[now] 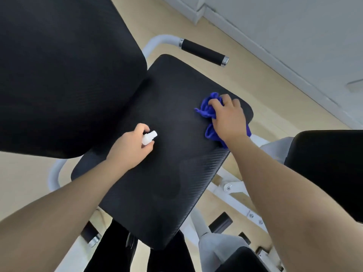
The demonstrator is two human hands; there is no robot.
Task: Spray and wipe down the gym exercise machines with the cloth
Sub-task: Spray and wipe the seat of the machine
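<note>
While the left hand [130, 146] grips the spray bottle [149, 137] mid-seat, the right hand [227, 118] presses the blue cloth [208, 108] at the seat pad's [161, 193] far right corner, unwiped pad stretching near-left.

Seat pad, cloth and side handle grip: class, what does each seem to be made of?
Seat pad: likely vinyl or faux leather, matte black, with a fine woven-look embossing. Cloth: probably microfibre, bright blue, soft and bunched into folds under the right hand. Handle grip: apparently foam or rubber, dull black, with shiny metal end rings.
</note>
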